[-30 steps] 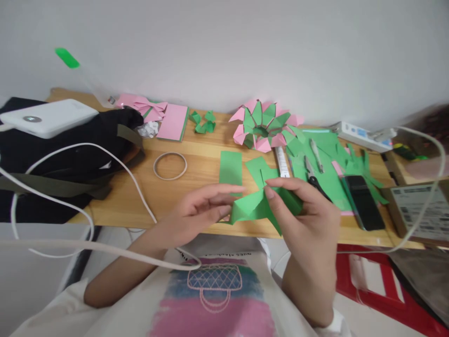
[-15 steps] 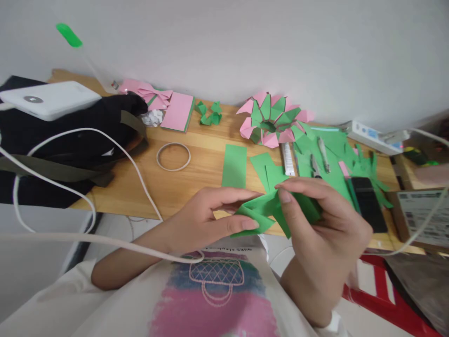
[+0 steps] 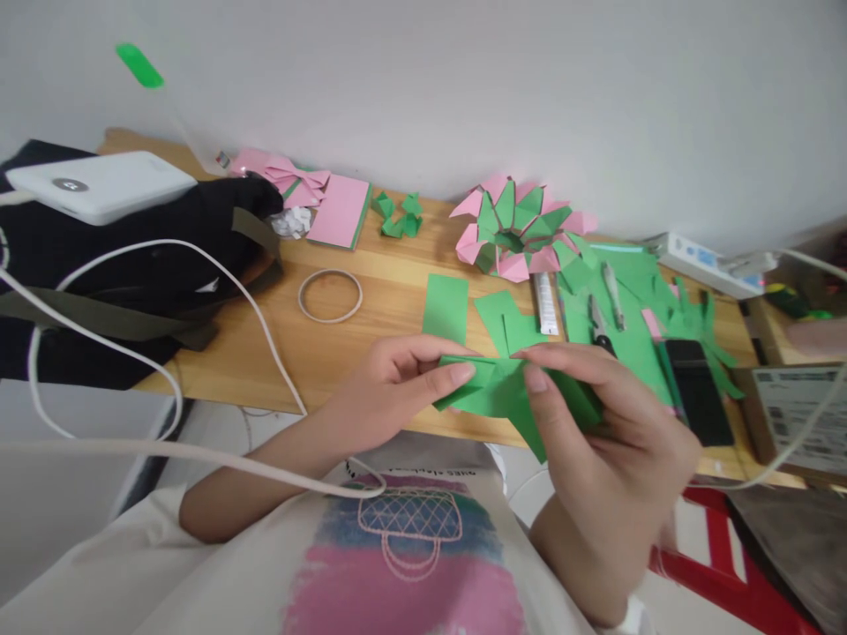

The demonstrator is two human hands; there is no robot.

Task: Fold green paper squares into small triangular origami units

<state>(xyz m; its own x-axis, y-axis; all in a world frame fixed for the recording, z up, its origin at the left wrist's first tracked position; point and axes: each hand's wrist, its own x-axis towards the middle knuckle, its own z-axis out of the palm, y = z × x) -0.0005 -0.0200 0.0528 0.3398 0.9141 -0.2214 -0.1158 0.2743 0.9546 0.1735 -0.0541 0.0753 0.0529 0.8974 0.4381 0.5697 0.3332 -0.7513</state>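
Between my hands, above the table's front edge, is a folded piece of green paper. My left hand pinches its left end, thumb on top and fingers behind. My right hand grips the right part between thumb and index finger, hiding some of it. Behind the paper lie a green paper rectangle and several overlapping green pieces. A ring of folded pink and green paper stands near the wall, with a white tube in front of it.
A roll of tape, pink paper stack and small green folded pieces lie left. Scissors, a cutter, a phone and a power strip are right. A white cable crosses my left forearm.
The paper's left flap, raised and angled before, now lies flatter under my left thumb. My left thumb has moved up a little. My right hand keeps its grip.
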